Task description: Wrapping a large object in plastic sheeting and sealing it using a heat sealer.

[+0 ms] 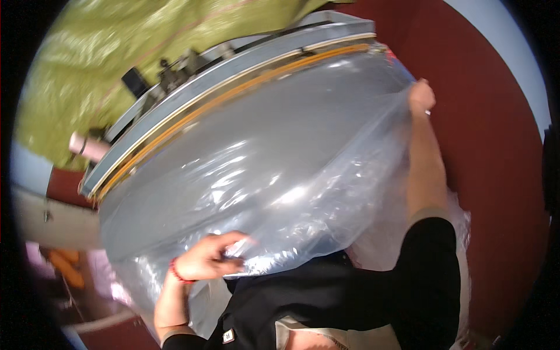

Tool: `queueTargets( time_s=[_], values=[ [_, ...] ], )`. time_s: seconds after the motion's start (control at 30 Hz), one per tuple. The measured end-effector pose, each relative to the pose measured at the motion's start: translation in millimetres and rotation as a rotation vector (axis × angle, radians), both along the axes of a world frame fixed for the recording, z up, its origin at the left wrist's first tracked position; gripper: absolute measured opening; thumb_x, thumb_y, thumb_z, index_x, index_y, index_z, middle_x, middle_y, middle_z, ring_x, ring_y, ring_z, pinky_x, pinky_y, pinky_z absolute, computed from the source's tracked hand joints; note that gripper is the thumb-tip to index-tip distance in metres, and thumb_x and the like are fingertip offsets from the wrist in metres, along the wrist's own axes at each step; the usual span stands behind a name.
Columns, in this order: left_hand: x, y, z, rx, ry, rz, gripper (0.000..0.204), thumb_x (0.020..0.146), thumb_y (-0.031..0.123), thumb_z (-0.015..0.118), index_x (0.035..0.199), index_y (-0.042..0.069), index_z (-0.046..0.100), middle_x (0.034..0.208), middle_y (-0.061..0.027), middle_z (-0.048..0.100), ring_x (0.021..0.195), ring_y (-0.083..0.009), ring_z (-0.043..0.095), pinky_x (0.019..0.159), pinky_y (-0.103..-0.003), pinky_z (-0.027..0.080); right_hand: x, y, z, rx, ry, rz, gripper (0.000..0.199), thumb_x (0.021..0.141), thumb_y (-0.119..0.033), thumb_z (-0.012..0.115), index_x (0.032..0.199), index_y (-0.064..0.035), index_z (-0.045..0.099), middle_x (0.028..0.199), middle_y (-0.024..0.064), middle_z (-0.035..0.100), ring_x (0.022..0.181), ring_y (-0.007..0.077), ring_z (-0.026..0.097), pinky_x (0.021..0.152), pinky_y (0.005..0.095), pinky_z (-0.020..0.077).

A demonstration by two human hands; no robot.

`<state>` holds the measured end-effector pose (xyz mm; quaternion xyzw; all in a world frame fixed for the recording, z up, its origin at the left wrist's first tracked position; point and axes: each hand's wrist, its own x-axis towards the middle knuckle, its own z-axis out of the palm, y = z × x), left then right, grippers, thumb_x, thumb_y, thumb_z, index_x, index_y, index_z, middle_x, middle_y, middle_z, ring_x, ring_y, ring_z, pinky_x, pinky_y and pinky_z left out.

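Note:
A large clear plastic sheet (326, 204) spreads in front of me, glossy and wrinkled, its near part drawn up toward my body. Out at the far right, my right hand (421, 97) is closed on the sheet's edge, arm stretched, and the film runs taut from it. Lower and left of centre, my left hand (207, 256), with a red bracelet on the wrist, has its fingers curled around bunched film near the closer edge; the fingertips are slightly blurred. Along its far side the sheet meets a long machine frame (233, 76) with an orange strip (245, 84).
Behind the frame lies yellow-green plastic sheeting (116, 52). Small machine parts (175, 70) and a pink roll (88, 147) sit along the frame. Dark red floor (478, 146) extends on the right. Pink and orange items (67, 268) are at the lower left.

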<state>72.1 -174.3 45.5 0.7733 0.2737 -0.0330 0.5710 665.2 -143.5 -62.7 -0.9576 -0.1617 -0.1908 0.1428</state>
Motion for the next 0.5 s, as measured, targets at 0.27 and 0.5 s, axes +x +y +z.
queueTargets(
  time_s=[0.27, 0.5],
  values=[
    [-291, -13, 42, 0.669, 0.214, 1.097, 0.022, 0.062, -0.009, 0.053, 0.079, 0.004, 0.057, 0.070, 0.0003, 0.059, 0.064, -0.0091, 0.053, 0.056, -0.023, 0.042, 7, -13, 1, -0.024, 0.054, 0.104, 0.030, 0.082, -0.030, 0.042, 0.102, -0.0087, 0.052, 0.098, 0.0172, 0.057, 0.091, 0.0353, 0.055, 0.072, 0.0460, 0.0445],
    [-335, 37, 104, 1.891, 0.581, 1.362, 0.011, 0.076, 0.012, 0.055, 0.079, 0.001, 0.056, 0.071, -0.0082, 0.058, 0.067, -0.0154, 0.056, 0.058, -0.025, 0.043, 13, -7, -7, -0.046, 0.049, 0.083, 0.032, 0.082, -0.034, 0.042, 0.102, -0.0107, 0.051, 0.098, 0.0152, 0.058, 0.090, 0.0355, 0.055, 0.072, 0.0462, 0.0437]
  ],
)
